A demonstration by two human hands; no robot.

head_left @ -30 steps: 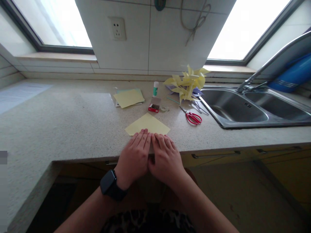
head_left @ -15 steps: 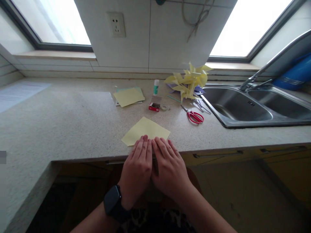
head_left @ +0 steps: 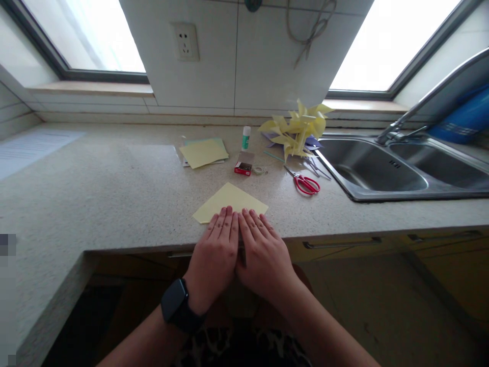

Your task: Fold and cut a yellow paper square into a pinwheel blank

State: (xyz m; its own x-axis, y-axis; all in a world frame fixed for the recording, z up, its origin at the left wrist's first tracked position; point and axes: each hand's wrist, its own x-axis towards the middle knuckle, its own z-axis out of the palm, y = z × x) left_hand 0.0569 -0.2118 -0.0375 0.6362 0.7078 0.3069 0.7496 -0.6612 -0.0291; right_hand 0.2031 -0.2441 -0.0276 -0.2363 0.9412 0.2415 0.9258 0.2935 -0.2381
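In the head view, a sheet of pale yellow paper point(head_left: 225, 198) lies flat at the near edge of the table point(head_left: 126, 209), directly ahead of the person and partly under their fingers. One corner points away toward the wall, and two others spread out left and right. What shows of it is wider from side to side than it is deep, but the hands cover its near edge, so its true long axis and any fold there cannot be told.

The left hand point(head_left: 216, 255), with a dark watch point(head_left: 174, 300) on its wrist, and the right hand point(head_left: 263, 257) lie palm down, side by side, with straight fingers pressed together. Neither grips anything; both have their fingertips laid on the paper. They are about equally near it, though the far corner stands almost straight ahead of the left hand's fingertips. The left corner reaches out past the left hand, while the right corner is just beside the right hand's outer fingers.

Beyond the paper are a small red box point(head_left: 243, 168), a roll of tape point(head_left: 257, 170) and an upright glue stick point(head_left: 246, 138). Stacked paper point(head_left: 204, 154) lies farther left; red-handled scissors point(head_left: 296, 176) and yellow pinwheels point(head_left: 296, 130) are to the right, near the sink point(head_left: 357, 197).
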